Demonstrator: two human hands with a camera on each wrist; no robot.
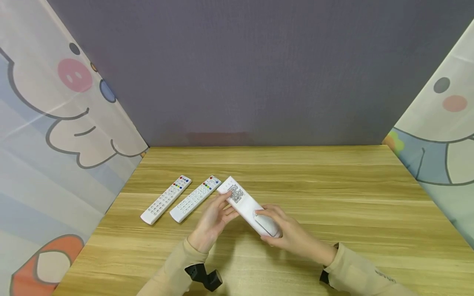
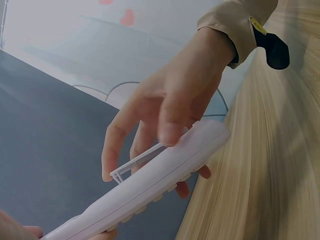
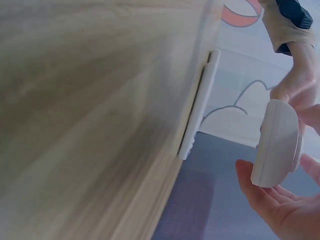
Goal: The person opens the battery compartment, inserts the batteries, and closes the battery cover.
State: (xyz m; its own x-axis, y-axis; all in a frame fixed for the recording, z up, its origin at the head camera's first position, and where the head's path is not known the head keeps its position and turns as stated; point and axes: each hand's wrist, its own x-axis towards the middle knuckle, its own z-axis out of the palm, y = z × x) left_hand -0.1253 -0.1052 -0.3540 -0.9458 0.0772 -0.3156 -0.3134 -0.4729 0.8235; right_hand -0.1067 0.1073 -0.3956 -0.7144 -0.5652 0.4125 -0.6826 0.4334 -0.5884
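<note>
Both hands hold a white remote control [image 1: 244,209] above the table, its back with a printed label facing up. My left hand [image 1: 210,224] grips its far end, thumb on the label and fingers underneath. At the near end, my right hand [image 1: 296,236] has its fingertips on the battery cover [image 1: 266,224]. In the left wrist view, this cover [image 2: 137,162] stands tilted up from the remote control [image 2: 165,172] at its latch end, between the fingers of the right hand [image 2: 172,95]. The right wrist view shows the remote control [image 3: 274,145] end-on. Inside the compartment, nothing can be made out.
Two more white remote controls, one at the left [image 1: 166,200] and one nearer my left hand [image 1: 195,199], lie buttons up on the wooden table [image 1: 333,185]. A dark grey panel [image 1: 259,74] rises behind it, with cartoon-printed cloth [image 1: 40,164] at the sides.
</note>
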